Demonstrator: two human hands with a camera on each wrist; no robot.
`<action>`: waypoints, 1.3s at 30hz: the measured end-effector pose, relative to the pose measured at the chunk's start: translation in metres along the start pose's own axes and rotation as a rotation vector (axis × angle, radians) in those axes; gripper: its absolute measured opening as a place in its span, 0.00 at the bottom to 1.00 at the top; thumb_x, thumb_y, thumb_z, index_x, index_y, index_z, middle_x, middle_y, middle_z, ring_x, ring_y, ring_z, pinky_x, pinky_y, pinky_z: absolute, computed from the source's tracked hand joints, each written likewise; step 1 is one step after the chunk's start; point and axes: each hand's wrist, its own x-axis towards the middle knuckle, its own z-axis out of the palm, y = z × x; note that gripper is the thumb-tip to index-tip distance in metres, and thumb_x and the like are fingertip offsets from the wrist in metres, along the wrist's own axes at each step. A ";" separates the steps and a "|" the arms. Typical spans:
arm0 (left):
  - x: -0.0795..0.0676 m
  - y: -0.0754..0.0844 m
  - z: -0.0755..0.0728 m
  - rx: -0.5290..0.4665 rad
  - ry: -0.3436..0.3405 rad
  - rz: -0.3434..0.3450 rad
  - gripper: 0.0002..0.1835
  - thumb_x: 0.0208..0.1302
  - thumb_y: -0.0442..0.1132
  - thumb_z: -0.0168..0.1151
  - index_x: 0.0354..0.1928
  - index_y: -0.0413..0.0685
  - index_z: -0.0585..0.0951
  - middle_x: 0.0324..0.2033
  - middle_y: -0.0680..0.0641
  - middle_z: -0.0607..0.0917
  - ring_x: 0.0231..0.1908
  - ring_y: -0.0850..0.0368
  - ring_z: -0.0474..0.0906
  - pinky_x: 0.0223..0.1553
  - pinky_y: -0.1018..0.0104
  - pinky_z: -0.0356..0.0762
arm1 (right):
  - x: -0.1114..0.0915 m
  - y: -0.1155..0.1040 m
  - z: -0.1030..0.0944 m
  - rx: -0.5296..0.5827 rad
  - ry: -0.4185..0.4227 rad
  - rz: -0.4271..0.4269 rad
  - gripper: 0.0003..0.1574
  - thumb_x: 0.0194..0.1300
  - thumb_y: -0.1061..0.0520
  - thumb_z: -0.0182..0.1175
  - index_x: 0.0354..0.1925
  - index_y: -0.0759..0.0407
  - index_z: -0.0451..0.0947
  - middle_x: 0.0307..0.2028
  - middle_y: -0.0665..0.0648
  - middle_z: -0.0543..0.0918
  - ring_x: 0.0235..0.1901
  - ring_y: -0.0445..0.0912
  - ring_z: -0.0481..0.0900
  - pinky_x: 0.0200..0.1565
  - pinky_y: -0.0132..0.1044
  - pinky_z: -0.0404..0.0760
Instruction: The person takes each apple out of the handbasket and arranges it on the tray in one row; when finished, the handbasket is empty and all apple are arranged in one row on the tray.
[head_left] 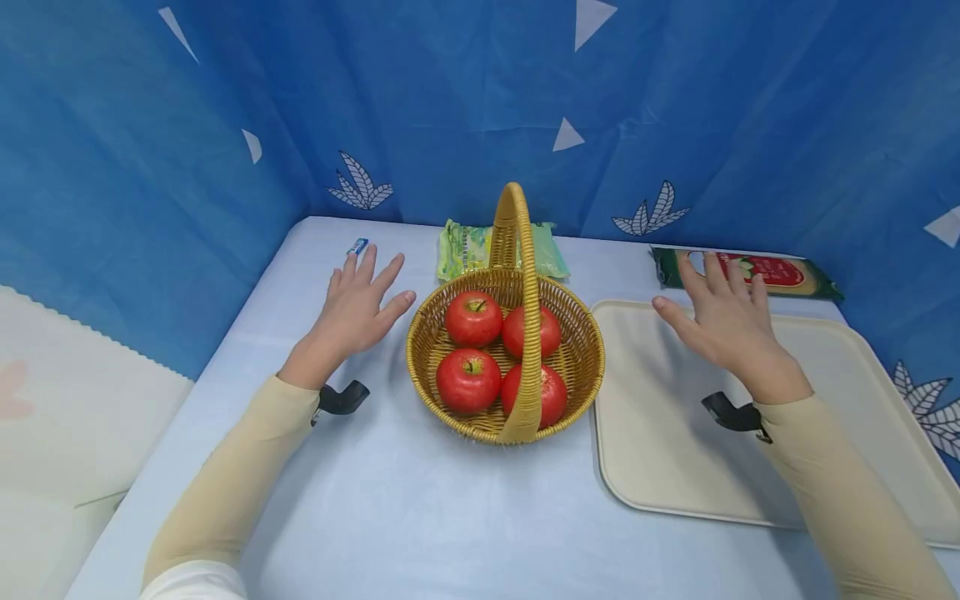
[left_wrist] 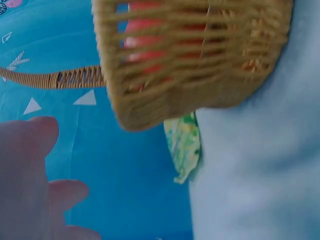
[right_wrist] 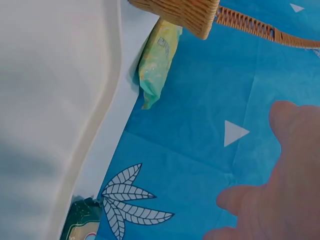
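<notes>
A wicker basket (head_left: 420,375) with a tall arched handle stands mid-table, holding several red apples (head_left: 468,381). To its left my left hand (head_left: 348,310) hovers with fingers spread and nothing in it. My right hand (head_left: 723,321) is held over the beige tray (head_left: 652,467), fingers also spread and bare. In the left wrist view, the basket's woven side (left_wrist: 200,60) shows red apples through its gaps, with the left fingers (left_wrist: 67,194) at the lower left. The right wrist view has the right fingers (right_wrist: 240,199) in front of the blue curtain.
Behind the basket lies a green-yellow plastic packet (head_left: 457,250). A dark green and red packet (head_left: 780,275) lies beyond the tray. Near the table's back left is a small blue-and-white item (head_left: 358,246). A blue curtain (head_left: 465,108) hangs along the back edge.
</notes>
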 end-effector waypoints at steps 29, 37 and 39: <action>-0.034 0.011 0.089 -0.823 0.179 0.075 0.30 0.78 0.37 0.49 0.79 0.47 0.61 0.78 0.41 0.63 0.77 0.42 0.60 0.75 0.44 0.63 | 0.012 -0.031 0.005 -0.005 -0.014 -0.108 0.59 0.72 0.20 0.34 0.82 0.57 0.42 0.81 0.71 0.37 0.78 0.75 0.34 0.72 0.77 0.26; -0.033 0.009 0.098 -0.883 0.211 0.083 0.28 0.78 0.36 0.47 0.78 0.48 0.63 0.77 0.41 0.64 0.76 0.41 0.62 0.74 0.41 0.64 | 0.011 -0.039 0.005 -0.010 -0.008 -0.122 0.57 0.73 0.22 0.37 0.82 0.58 0.46 0.81 0.72 0.41 0.78 0.76 0.37 0.73 0.77 0.32; -0.033 0.008 0.100 -0.900 0.214 0.086 0.28 0.78 0.35 0.47 0.78 0.48 0.63 0.78 0.42 0.64 0.76 0.41 0.61 0.74 0.41 0.63 | 0.012 -0.040 0.005 -0.011 -0.007 -0.131 0.57 0.73 0.23 0.38 0.82 0.58 0.46 0.81 0.72 0.41 0.77 0.77 0.38 0.73 0.77 0.33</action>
